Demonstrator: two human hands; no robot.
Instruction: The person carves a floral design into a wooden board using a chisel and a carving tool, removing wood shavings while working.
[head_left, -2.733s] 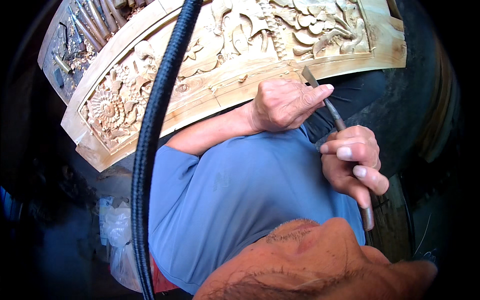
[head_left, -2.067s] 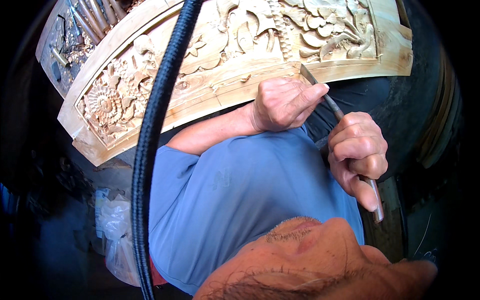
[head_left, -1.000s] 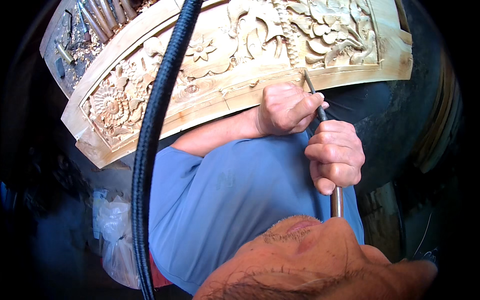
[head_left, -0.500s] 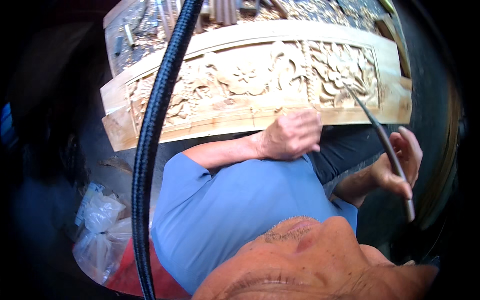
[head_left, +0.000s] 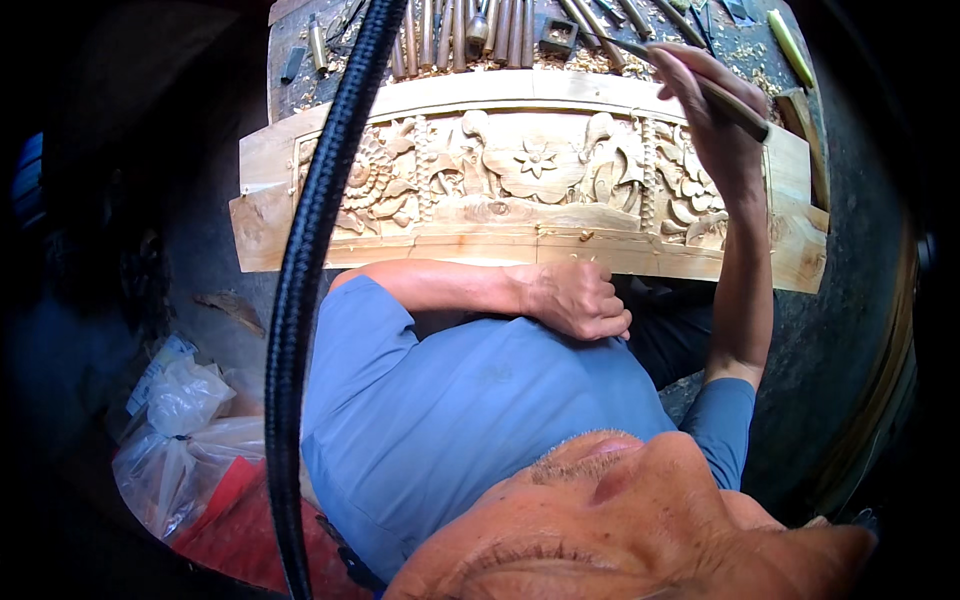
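Observation:
A long pale wooden panel carved with flowers and leaves lies across the bench in front of me. My right hand is raised above the panel's far right part, closed round a wood carving chisel. The chisel's thin blade points left toward the far tools, and its handle end sticks out to the right of the fingers. My left hand is curled into a fist at the panel's near edge, close to my body. Its palm is hidden, so whether anything is in it cannot be seen.
Several wooden-handled chisels lie along the bench's far side among wood shavings, with a dark square block beside them. A yellow-green object lies far right. A black braided cable crosses the view. Plastic bags stand lower left.
My right hand has risen with the chisel from beside my body to above the panel's far right. My left fist stays near the front edge. The view has shifted, showing more of the tools.

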